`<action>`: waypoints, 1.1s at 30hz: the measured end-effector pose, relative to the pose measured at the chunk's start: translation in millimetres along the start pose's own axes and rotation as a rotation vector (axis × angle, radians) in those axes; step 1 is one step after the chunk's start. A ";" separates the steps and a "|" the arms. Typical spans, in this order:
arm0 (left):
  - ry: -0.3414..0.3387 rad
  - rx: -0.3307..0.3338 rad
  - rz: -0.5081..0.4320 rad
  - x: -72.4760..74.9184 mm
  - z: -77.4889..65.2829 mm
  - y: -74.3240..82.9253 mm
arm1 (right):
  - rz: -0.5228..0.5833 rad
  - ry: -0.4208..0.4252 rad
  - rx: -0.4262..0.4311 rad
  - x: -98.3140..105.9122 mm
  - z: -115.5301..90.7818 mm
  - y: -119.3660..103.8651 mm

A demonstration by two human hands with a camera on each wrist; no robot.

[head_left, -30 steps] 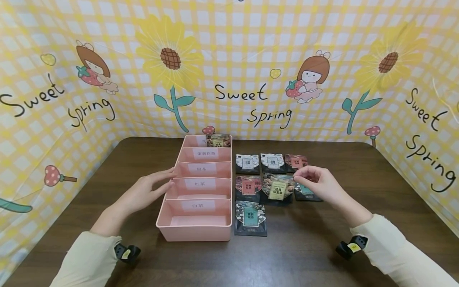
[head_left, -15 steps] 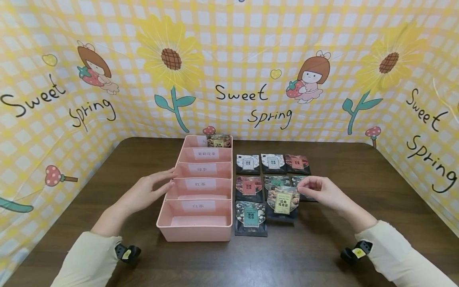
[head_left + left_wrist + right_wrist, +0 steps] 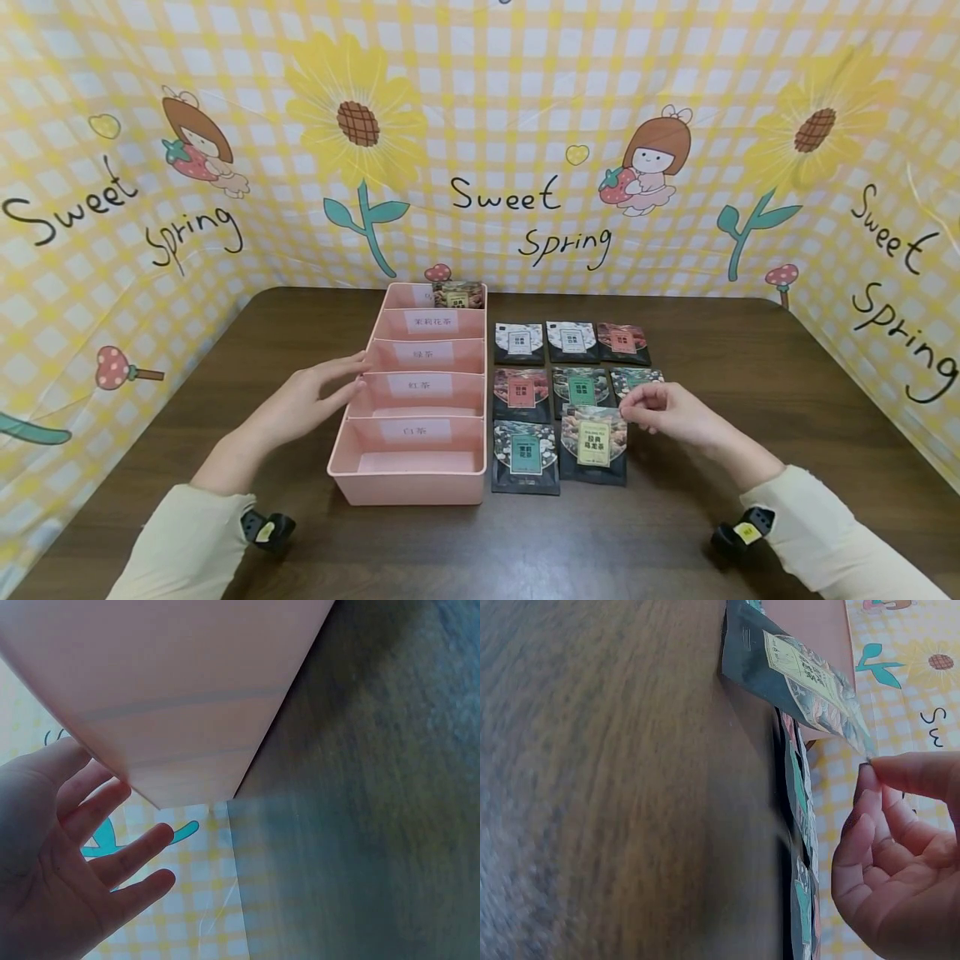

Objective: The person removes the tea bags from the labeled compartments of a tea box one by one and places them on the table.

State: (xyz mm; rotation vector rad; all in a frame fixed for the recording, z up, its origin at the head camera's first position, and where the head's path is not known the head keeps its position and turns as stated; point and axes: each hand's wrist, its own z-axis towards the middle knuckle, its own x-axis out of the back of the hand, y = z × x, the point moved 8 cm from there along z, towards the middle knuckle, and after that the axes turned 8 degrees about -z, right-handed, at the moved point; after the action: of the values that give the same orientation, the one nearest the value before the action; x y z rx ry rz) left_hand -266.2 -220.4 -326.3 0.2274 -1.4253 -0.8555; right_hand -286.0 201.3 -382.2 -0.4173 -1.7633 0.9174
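Observation:
My right hand [image 3: 667, 412] pinches the top right corner of a tea sachet [image 3: 595, 442] with a yellow-green label. In the right wrist view this sachet [image 3: 802, 675] tilts, its pinched corner raised off the table. My left hand [image 3: 300, 396] touches the left rim of a pink divided box [image 3: 405, 490] with fingers fairly straight. Its lower fingers spread clear of the wall in the left wrist view. Several compartments bear white paper labels; a matching sachet [image 3: 459, 295] stands in the farthest one.
Right of the box, several sachets lie in rows: two white ones [image 3: 519, 342], red ones [image 3: 521, 392] and green ones [image 3: 580, 387]. A teal-labelled sachet [image 3: 525, 457] lies nearest the front, beside the held one. A checked cloth [image 3: 510, 125] hangs behind the brown table [image 3: 600, 550].
My right hand has drawn the yellow-green sachet toward the table's front, off the middle row, uncovering a green sachet beneath. My left hand has stayed at the box rim.

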 end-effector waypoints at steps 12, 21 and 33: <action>0.000 -0.010 -0.002 -0.8 0.4 -1.3 | -0.078 -0.011 -0.005 -10.2 3.9 -0.4; 0.006 -0.024 0.003 1.4 -1.6 3.3 | -0.154 -0.015 0.012 -13.7 7.5 1.4; 0.017 -0.022 0.007 1.3 -1.2 1.5 | -0.275 0.036 0.056 -15.1 8.4 -6.3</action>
State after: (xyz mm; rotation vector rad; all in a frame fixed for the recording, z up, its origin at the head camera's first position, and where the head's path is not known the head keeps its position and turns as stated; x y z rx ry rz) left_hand -264.6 -220.5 -324.6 0.2120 -1.3987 -0.8611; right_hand -286.9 184.0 -388.5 -0.1494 -1.7069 0.7560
